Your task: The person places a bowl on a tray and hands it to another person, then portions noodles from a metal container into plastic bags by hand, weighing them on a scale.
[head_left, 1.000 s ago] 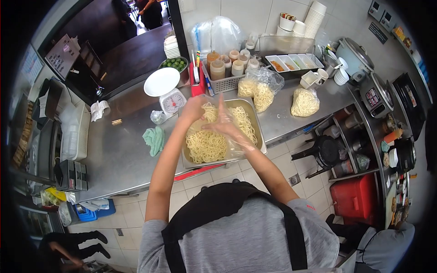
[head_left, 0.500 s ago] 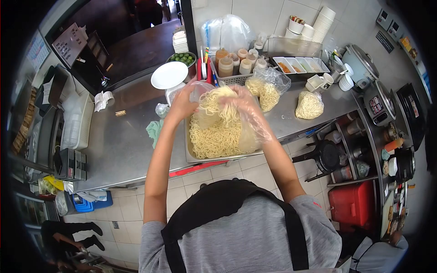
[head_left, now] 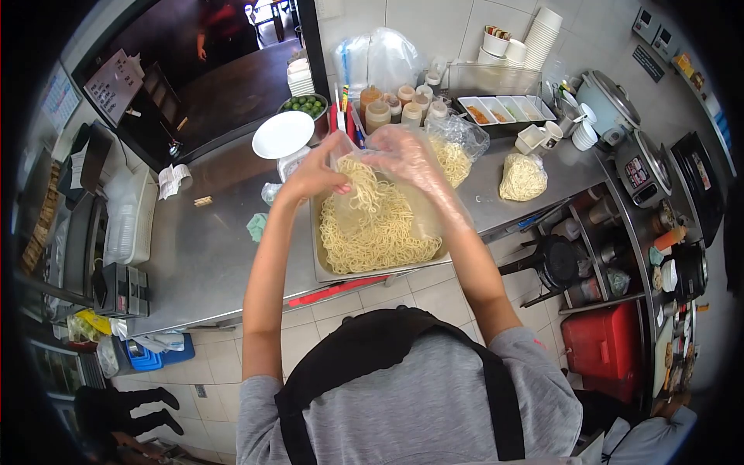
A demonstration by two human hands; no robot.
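My left hand is closed on the edge of a clear plastic bag. A clump of noodles sits inside the bag, above a metal tray. Loose yellow noodles cover most of the tray's bottom. My right hand, in a clear plastic glove, is beside the bag's mouth. Its thumb and fingers are apart, and no noodles show in them. Just right of that hand stands a filled noodle bag, partly hidden; another noodle bag rests farther right.
Behind the tray are sauce bottles, a bowl of green limes and a white plate. A topping box stands at the back right. A green cloth lies left of the tray. A person's legs show at lower left.
The noodle clump in my right hand has gone down into the bag. My right hand has moved up and left, its fingers now without noodles. My left hand still grips the bag.
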